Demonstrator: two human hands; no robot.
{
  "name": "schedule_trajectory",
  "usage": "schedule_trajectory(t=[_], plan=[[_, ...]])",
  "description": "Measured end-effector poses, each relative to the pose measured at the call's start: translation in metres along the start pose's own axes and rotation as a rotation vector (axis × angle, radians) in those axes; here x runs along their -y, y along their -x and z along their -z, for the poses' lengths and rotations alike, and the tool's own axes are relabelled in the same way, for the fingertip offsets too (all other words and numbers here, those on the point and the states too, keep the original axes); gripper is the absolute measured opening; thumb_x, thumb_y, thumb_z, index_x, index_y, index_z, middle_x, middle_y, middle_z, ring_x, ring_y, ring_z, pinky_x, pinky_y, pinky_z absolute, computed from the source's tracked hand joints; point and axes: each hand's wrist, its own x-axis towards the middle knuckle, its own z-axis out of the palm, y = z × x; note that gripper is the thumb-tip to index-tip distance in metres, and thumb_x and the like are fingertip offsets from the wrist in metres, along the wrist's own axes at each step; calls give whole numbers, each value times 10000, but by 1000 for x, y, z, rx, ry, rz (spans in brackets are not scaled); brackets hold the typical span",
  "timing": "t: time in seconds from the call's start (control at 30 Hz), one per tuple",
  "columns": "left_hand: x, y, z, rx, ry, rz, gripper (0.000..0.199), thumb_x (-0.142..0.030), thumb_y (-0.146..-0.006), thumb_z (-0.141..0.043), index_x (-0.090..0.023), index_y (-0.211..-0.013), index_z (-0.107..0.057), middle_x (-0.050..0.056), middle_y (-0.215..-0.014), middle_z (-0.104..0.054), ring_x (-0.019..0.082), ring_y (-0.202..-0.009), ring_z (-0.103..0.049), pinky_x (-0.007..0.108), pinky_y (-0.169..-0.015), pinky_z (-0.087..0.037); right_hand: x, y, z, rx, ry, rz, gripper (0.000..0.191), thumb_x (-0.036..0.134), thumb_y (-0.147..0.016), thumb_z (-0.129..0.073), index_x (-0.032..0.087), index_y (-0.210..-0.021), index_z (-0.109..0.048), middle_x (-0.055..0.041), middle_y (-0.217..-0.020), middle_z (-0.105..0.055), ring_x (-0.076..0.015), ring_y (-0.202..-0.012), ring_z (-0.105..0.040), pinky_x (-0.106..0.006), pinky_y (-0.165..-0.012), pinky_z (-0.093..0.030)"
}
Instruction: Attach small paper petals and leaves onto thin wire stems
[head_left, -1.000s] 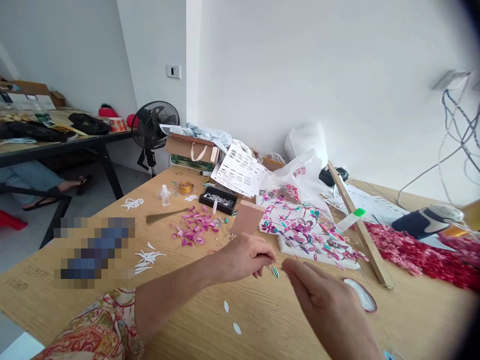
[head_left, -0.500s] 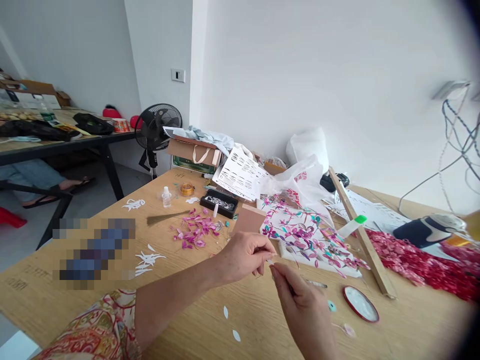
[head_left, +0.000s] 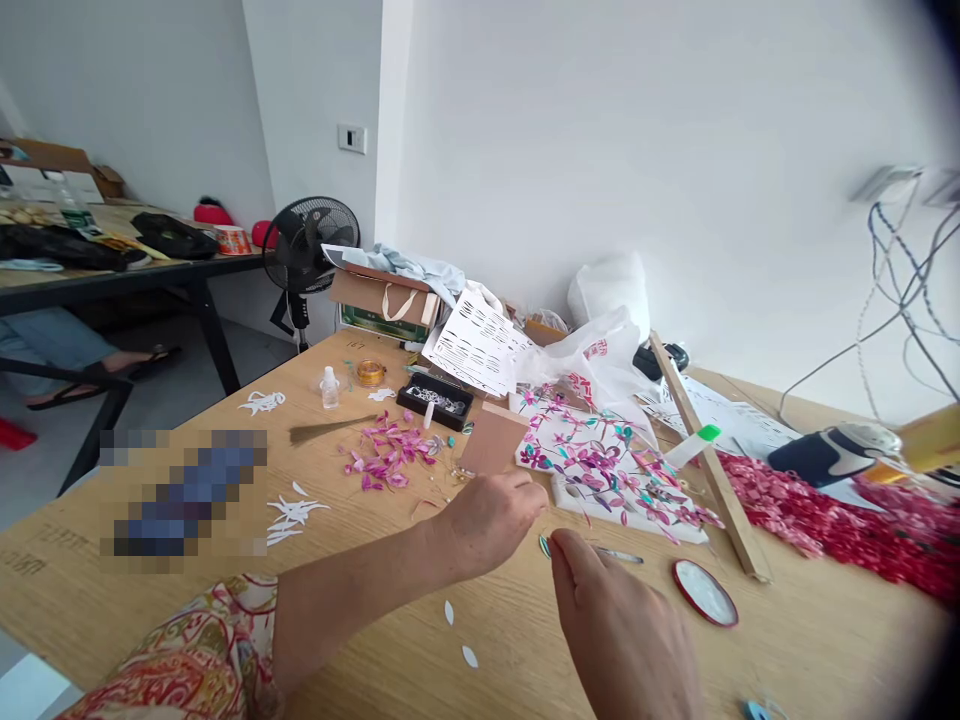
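My left hand [head_left: 495,520] is closed with its fingertips pinched; whatever they hold is too small to make out. Close by on the right, my right hand [head_left: 622,625] is curled, its thumb pressed to the bent forefinger and its hold hidden. A small teal-green oval piece [head_left: 544,545] shows beside the right fingertips; I cannot tell whether it is held or lies behind them. Two white leaf-shaped cutouts [head_left: 469,657] lie on the table below my hands. Behind the right hand is a thin pen-like tool [head_left: 621,555]. A red-rimmed round dish [head_left: 705,592] with a whitish inside lies further right.
Pink petals [head_left: 390,450], white slivers [head_left: 296,515] and a small bottle [head_left: 330,388] lie left. Ahead are a black tray [head_left: 435,400], a pinkish board [head_left: 493,438] and purple flower sprays [head_left: 600,450]. A wooden bar [head_left: 712,460] and red-pink strands [head_left: 817,515] lie right.
My hands have drawn slightly apart, the right one turning its back upward. A teal spool has shifted right to the lower edge. The pale petal by the right hand is out of sight.
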Motion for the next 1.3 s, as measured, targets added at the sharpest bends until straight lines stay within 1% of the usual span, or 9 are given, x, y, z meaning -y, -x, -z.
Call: schedule_trajectory(t=[0.3, 0.43, 0.53, 0.63, 0.73, 0.9, 1.07, 1.17, 1.3], plan=[[1, 1, -7, 52, 70, -24, 202, -92, -828, -352, -133, -786, -545, 47, -783, -566, 146, -718, -525, 236, -611, -410, -3, -4, 3, -18, -93, -37, 235, 241, -824, -392, 249, -680, -577, 14, -545, -639, -148, -390, -562, -229, -365, -198], [-4, 2, -1, 102, 558, -21, 149, -149, -817, -445, -124, -770, -584, 22, -742, -573, 88, -600, -535, 189, -563, -416, -34, -25, 13, 65, -417, -11, 259, 323, -833, -402, 242, -724, -622, 20, -570, -628, -134, -489, -564, -211, -437, -329], [-7, 1, 7, 169, 988, 153, 102, -185, -777, -520, -123, -763, -599, -26, -572, -522, 46, -441, -489, 147, -442, -369, -48, -31, 2, 161, -706, -31, 297, 353, -840, -405, 202, -703, -622, 6, -617, -626, -136, -573, -558, -206, -498, -387], [-8, -1, 11, 107, 1184, 327, 113, -219, -759, -542, -115, -749, -586, -55, -444, -458, 47, -382, -448, 138, -383, -321, -42, -25, -16, 134, -841, -60, 317, 367, -844, -402, 176, -712, -617, -4, -632, -613, -140, -598, -548, -203, -515, -400], [-5, -2, 10, -20, 1120, 365, 103, -200, -769, -516, -120, -733, -572, -63, -439, -449, 43, -375, -436, 145, -404, -349, -24, -12, -28, 36, -749, -58, 323, 356, -858, -382, 171, -727, -613, 12, -537, -564, -116, -485, -504, -191, -465, -363], [-1, -2, 5, -180, 576, 171, 143, -135, -797, -469, -129, -704, -576, -21, -596, -520, 69, -541, -507, 175, -548, -399, -3, 1, -21, -112, -439, 20, 338, 284, -881, -317, 203, -683, -579, 14, -499, -568, -107, -411, -512, -197, -419, -286], [0, 0, -3, -27, 193, -63, 209, -158, -845, -402, -138, -759, -591, 36, -751, -587, 129, -717, -547, 214, -627, -412, -13, -3, 8, -33, -250, 112, 338, 258, -850, -323, 217, -583, -526, 18, -434, -527, -112, -350, -480, -221, -377, -201], [-3, 2, -2, 68, 302, -101, 174, -151, -826, -442, -132, -783, -610, 33, -749, -593, 118, -681, -543, 208, -609, -417, -30, -14, 22, 66, -334, 120, 297, 286, -840, -369, 234, -642, -585, 18, -481, -562, -113, -391, -488, -220, -393, -237], [-6, 3, 8, 190, 837, 53, 132, -171, -786, -519, -120, -795, -640, 16, -758, -581, 38, -489, -493, 159, -483, -397, -51, -29, 12, 249, -774, 14, 258, 337, -816, -443, 218, -697, -638, 8, -589, -600, -127, -546, -518, -215, -491, -350]])
